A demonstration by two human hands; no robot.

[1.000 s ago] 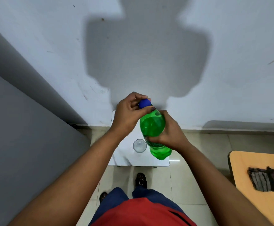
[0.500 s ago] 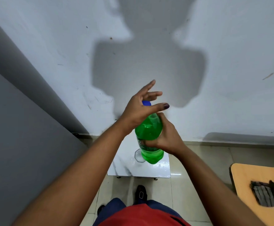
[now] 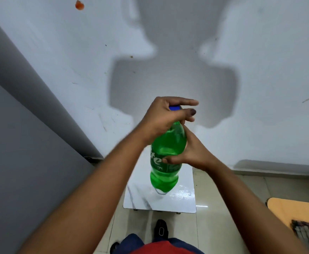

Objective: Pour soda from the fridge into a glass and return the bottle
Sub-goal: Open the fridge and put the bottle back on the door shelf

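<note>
A green soda bottle point(image 3: 165, 153) with a blue cap point(image 3: 175, 108) is held upright in the air above a small white marble-top table point(image 3: 142, 198). My right hand point(image 3: 192, 153) grips the bottle's body from the right. My left hand point(image 3: 165, 116) sits over the top, fingers closed around the cap. A clear glass point(image 3: 161, 191) stands on the table, almost wholly hidden behind the bottle's base; only its rim edge shows.
A grey fridge side point(image 3: 25, 162) fills the left. A white wall point(image 3: 241, 52) rises behind the table. At the lower right is an orange table point(image 3: 293, 209) with a dark cloth point(image 3: 307, 233). My shoes point(image 3: 161, 230) stand on the tiled floor below.
The left hand's fingers, spread open half a second ago, have closed on the cap again. The bottle now covers the glass. The view has tilted upward.
</note>
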